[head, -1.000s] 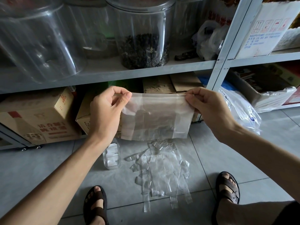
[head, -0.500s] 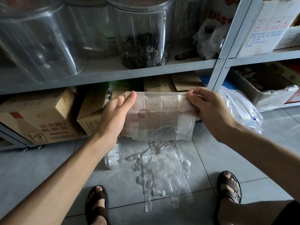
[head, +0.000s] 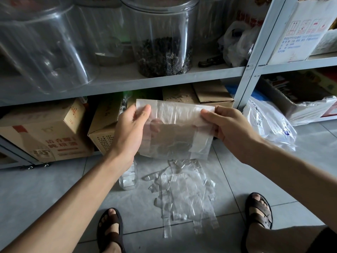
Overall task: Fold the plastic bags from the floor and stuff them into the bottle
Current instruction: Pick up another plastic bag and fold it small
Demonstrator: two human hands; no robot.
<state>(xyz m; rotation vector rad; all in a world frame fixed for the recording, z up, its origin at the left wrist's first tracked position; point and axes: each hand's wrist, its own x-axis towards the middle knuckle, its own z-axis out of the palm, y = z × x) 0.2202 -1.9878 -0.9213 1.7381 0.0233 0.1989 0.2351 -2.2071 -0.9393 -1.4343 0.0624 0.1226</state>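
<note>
Pinching a translucent rectangular plastic bag (head: 175, 128) taut, left hand (head: 129, 132) at 9 o'clock, right hand (head: 231, 126) at 3, presumably for folding.

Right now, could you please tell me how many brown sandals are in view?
2. The left sandal is at the lower edge, left of the pile of bags on the floor; the right sandal lies right of that pile. No others show.

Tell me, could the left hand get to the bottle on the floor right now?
Probably yes, but not freely. The bottle stands just below the left hand, with nothing visible between them. That hand is pinching the plastic bag, so it would have to let go first.
</note>
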